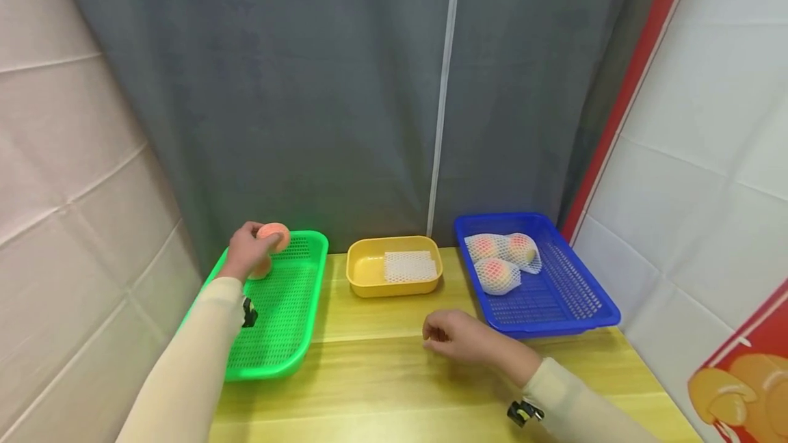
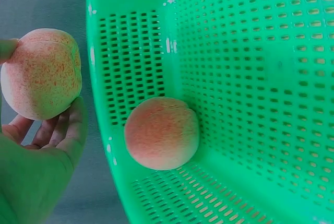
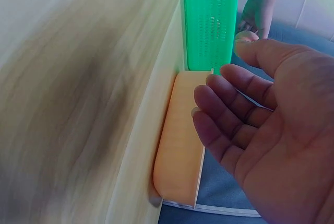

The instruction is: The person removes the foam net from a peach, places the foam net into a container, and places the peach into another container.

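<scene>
My left hand [image 1: 247,251] grips a peach [image 1: 275,236] between thumb and fingers, above the far left part of the green basket [image 1: 320,272]. In the left wrist view that held peach [image 2: 44,75] is beside the basket's rim, and a second peach [image 2: 163,133] lies inside in the corner. My right hand [image 1: 455,337] hovers over the table, fingers loosely bent, holding nothing. Seen from the right wrist, its palm [image 3: 292,119] is bare, near the yellow tray [image 3: 180,140]. White foam netting [image 1: 409,266] lies in that tray.
At the right stands a blue basket [image 1: 554,292] with several peaches in white foam nets [image 1: 497,275]. The wooden table [image 1: 369,381] runs in front of the containers. A grey curtain [image 1: 308,87] hangs behind, with white walls [image 1: 80,224] at both sides.
</scene>
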`<control>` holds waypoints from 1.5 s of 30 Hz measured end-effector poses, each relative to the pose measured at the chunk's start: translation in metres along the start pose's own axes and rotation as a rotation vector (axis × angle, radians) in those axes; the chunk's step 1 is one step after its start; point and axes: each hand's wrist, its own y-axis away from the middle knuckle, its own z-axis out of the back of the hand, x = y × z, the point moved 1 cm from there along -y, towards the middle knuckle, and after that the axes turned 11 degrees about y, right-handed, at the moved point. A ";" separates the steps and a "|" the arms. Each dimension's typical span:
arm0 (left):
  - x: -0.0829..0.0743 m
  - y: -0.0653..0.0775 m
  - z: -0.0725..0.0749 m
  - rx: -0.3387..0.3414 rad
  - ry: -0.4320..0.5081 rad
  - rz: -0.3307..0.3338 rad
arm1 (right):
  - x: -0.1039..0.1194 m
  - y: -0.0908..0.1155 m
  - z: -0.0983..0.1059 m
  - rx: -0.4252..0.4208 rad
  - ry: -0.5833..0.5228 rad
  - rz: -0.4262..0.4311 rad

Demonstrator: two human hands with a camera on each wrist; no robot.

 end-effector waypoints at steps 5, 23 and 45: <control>0.015 0.000 -0.004 0.013 -0.059 0.013 | 0.005 0.004 -0.003 0.025 -0.055 0.000; 0.056 -0.019 -0.020 -0.018 -0.319 -0.100 | 0.010 0.007 -0.009 0.055 -0.244 -0.032; 0.044 -0.016 -0.042 0.075 -0.623 -0.133 | 0.016 0.014 -0.020 0.163 -0.297 -0.057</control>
